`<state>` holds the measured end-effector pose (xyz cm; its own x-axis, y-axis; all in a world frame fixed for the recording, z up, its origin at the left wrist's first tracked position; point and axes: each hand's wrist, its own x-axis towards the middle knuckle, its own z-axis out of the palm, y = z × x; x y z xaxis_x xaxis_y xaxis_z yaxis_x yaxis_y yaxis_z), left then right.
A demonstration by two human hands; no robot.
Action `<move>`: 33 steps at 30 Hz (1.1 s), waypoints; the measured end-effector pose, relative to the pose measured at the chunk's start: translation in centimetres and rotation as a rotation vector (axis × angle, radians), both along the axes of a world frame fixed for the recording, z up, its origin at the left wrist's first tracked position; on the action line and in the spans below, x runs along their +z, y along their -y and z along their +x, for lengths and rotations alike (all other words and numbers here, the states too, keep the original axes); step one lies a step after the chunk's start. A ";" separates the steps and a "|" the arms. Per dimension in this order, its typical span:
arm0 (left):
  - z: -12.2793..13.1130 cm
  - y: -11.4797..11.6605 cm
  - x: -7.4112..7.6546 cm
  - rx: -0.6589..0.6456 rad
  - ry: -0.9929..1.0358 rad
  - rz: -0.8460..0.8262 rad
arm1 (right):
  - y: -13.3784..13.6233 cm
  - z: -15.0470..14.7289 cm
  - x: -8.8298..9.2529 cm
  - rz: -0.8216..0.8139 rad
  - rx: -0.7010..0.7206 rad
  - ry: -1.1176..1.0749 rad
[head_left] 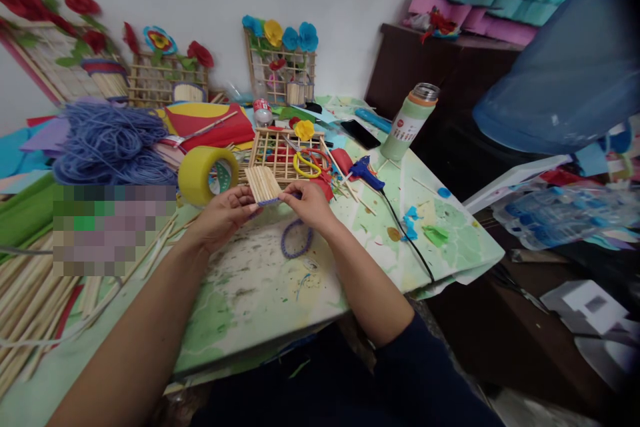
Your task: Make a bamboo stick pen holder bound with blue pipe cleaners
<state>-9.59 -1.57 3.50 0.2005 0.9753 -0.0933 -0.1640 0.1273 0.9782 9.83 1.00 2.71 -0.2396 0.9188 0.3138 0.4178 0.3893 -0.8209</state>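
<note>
Pinching a small stick panel (263, 182) by its near, blue-trimmed edge, left hand (226, 213) and right hand (311, 205) closed on opposite corners; probably light, stiff, breakable, best held there.

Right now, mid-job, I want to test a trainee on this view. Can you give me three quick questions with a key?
1. True or false: only the left hand touches the stick piece.
2. Which lies lowest in the picture?
A) the tape
B) the blue ring
C) the phone
3. Fill in the colour: the glue gun is mostly ____.

Key:
1. False; the fingers of the right hand are on it too.
2. B
3. Blue
</note>
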 end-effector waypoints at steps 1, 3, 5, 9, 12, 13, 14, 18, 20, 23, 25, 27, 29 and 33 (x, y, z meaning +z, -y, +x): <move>0.0 0.0 0.1 0.005 0.020 -0.007 | 0.0 0.0 0.0 -0.007 -0.001 -0.006; 0.0 0.0 0.2 0.017 0.068 -0.017 | -0.1 0.0 0.0 -0.023 -0.003 -0.035; 0.0 0.0 0.2 0.017 0.113 -0.030 | -0.1 0.1 0.0 -0.046 0.008 -0.086; -0.3 0.0 0.3 0.004 0.213 -0.049 | -0.3 0.6 0.3 -0.129 0.048 -0.206; -0.4 0.1 0.6 0.004 0.289 -0.058 | -0.4 1.1 0.7 -0.186 0.080 -0.280; -0.4 0.1 0.7 0.011 0.306 -0.060 | -0.3 1.2 0.8 -0.202 0.095 -0.300; -0.4 0.2 0.8 0.022 0.320 -0.063 | -0.3 1.3 0.9 -0.216 0.108 -0.321; -0.3 0.3 1.1 0.058 0.349 -0.081 | 0.0 1.5 1.4 -0.272 0.136 -0.391; -0.3 0.3 1.2 0.069 0.357 -0.082 | 0.2 1.5 1.6 -0.290 0.153 -0.422; -0.3 0.4 1.2 0.084 0.366 -0.072 | 0.4 1.7 1.9 -0.325 0.190 -0.477; -0.3 0.4 1.2 0.086 0.368 -0.070 | 0.5 1.7 1.9 -0.345 0.200 -0.498; -0.3 0.4 1.3 0.076 0.371 -0.075 | 0.5 1.6 1.8 -0.353 0.193 -0.502; -0.2 0.5 1.3 0.063 0.378 -0.077 | 0.5 1.4 1.7 -0.361 0.180 -0.498; -0.1 0.6 1.3 0.052 0.390 -0.050 | 0.6 0.9 1.4 -0.403 0.154 -0.530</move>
